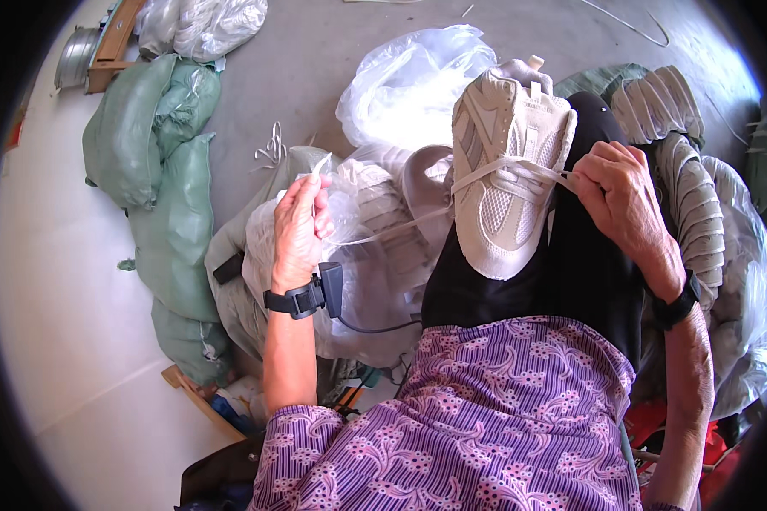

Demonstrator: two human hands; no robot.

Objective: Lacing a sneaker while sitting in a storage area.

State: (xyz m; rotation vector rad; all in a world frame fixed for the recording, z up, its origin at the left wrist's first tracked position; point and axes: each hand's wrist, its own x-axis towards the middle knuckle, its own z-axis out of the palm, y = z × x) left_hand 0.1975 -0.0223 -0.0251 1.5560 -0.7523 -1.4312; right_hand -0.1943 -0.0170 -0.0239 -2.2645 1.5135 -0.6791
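A beige sneaker [504,223] with mesh panels rests on my black-trousered thigh, its toe pointing toward me. Its pale shoelace [392,230] crosses the upper and stretches out to the left. My left hand [302,221] is raised well away from the shoe, fingers pinched on that lace, with the tip poking up above them. Close beside the shoe's right edge, my right hand [615,194] is closed on the lace where it leaves the shoe. Its fingertips are partly hidden by the hand itself.
Green woven sacks [175,230] line the left by a white wall. Clear plastic bags [418,85] lie ahead on the grey floor. Shoe parts in plastic [383,204] sit behind my left hand. Stacked beige shoe pieces [690,213] stand at the right.
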